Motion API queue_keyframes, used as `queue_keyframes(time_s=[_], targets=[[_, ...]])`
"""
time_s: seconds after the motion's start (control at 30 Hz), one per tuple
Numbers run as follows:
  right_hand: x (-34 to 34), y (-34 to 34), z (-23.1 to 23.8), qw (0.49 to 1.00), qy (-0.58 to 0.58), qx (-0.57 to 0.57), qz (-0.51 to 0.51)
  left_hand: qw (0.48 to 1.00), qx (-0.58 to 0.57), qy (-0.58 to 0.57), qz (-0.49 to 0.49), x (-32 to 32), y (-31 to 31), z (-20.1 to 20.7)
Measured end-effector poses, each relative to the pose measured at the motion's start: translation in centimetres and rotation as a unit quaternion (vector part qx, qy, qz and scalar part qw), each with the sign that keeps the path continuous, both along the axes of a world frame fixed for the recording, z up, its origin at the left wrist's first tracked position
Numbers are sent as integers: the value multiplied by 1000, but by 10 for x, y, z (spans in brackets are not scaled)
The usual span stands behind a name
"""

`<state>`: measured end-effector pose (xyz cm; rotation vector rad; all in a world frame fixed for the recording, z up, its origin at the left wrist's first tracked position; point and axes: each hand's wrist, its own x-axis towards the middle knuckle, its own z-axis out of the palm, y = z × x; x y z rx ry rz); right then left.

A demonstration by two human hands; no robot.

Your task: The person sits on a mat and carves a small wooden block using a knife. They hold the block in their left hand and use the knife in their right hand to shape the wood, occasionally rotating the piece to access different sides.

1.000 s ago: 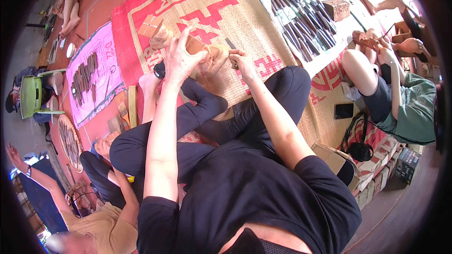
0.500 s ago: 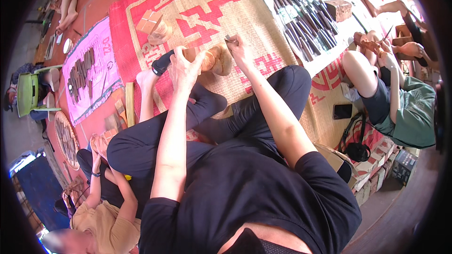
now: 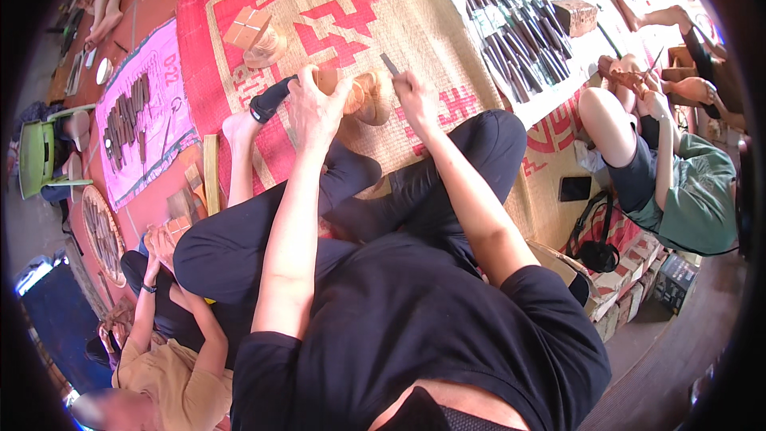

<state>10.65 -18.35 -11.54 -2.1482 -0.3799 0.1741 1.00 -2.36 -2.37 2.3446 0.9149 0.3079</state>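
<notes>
My left hand (image 3: 317, 108) is closed around a pale, partly carved wooden piece (image 3: 372, 98), its rounded end showing to the right of my fingers. A squared, reddish-brown wooden part (image 3: 325, 80) shows beside the fingertips; whether it belongs to the same piece I cannot tell. Just right of the wood, my right hand (image 3: 416, 97) grips a chisel with a flat grey blade (image 3: 388, 63). The blade points up and away, apart from the wood; the fist hides its handle. Beyond my left hand, another rounded wood carving (image 3: 266, 48) stands against a squared wooden block (image 3: 246, 27).
A patterned red and straw mat (image 3: 439, 24) lies under the work. Many dark-handled tools (image 3: 519, 32) cover a white cloth at far right; more lie on a pink cloth (image 3: 163, 112) at left. Co-workers in green (image 3: 694, 191) and tan (image 3: 171, 371) sit on either side. A phone (image 3: 574, 188) lies right.
My right hand has moved slightly right and nearer, drawing the chisel away from the wood; more of its blade shows. My left hand keeps its hold. The whole view has shifted slightly.
</notes>
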Motion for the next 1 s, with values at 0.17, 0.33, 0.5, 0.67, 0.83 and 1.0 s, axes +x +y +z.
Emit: queue_keyframes(time_s=[0.17, 0.33, 0.5, 0.67, 0.83, 1.0], targets=[[15, 28, -16, 995, -96, -8, 13, 1000, -7, -10, -2, 1, -4, -1], [-56, 10, -29, 992, -21, -116, 38, 1000, -11, -3, 11, 0, 2, -5], [-31, -9, -13, 1000, -14, -21, 4, 1000, 24, -7, 1, 4, 0, -4], [-17, 16, -26, 996, -84, -24, -11, 1000, -2, -3, 0, 3, -6, -3], [-53, -15, -25, 990, 19, -97, 102, 1000, 21, -2, -3, 5, -2, -2], [-21, 0, -8, 999, -46, -19, 15, 1000, 14, 4, -8, 7, 0, -2]])
